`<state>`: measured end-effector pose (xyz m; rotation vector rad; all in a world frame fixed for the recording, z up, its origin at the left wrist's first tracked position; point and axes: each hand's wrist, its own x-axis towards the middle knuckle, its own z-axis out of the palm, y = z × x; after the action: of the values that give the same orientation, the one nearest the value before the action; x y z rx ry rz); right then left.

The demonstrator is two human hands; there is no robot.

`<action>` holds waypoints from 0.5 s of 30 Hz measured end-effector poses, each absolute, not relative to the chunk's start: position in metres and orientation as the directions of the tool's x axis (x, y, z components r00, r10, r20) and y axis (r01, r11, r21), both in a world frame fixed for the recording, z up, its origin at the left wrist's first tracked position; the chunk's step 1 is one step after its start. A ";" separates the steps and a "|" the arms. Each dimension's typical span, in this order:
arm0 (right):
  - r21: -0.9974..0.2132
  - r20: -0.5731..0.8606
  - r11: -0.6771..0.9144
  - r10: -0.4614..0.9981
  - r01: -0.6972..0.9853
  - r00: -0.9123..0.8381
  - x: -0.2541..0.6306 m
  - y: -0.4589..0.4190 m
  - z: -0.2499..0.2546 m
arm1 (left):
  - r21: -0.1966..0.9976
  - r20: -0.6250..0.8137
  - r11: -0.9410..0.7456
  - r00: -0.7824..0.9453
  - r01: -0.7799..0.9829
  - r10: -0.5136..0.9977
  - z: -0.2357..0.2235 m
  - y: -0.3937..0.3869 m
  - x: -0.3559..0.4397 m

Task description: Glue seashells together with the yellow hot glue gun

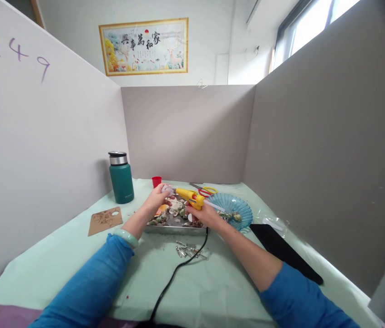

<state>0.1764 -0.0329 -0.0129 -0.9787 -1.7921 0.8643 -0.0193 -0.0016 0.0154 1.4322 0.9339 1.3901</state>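
Note:
My right hand (202, 214) is closed around the handle of a yellow glue gun (189, 196), whose nozzle points left. A clear glue stick (215, 205) sticks out of its back end. My left hand (159, 200) pinches a small whitish, shell-like piece (167, 190) right at the nozzle; whether the two touch I cannot tell. Both hands are above a metal tray (175, 230) holding many seashells (176, 207). The gun's black cord (175, 272) runs over the table towards me.
A green bottle (122, 180) and brown card (105, 220) are at left. Behind the tray are a red cup (156, 182) and scissors (207, 191). To the right lie a blue plate (246, 210) and black strip (286, 253). Metal clips (189, 250) lie in front.

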 end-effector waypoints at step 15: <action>-0.803 0.418 0.490 0.869 0.338 -0.266 0.177 -0.026 -0.021 | 0.952 0.293 -0.300 0.095 0.066 0.951 0.011 -0.001 -0.018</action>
<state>0.1768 -0.0263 -0.0209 -1.0113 -1.8275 0.7339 -0.0179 -0.0010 0.0106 1.5285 1.0460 1.3227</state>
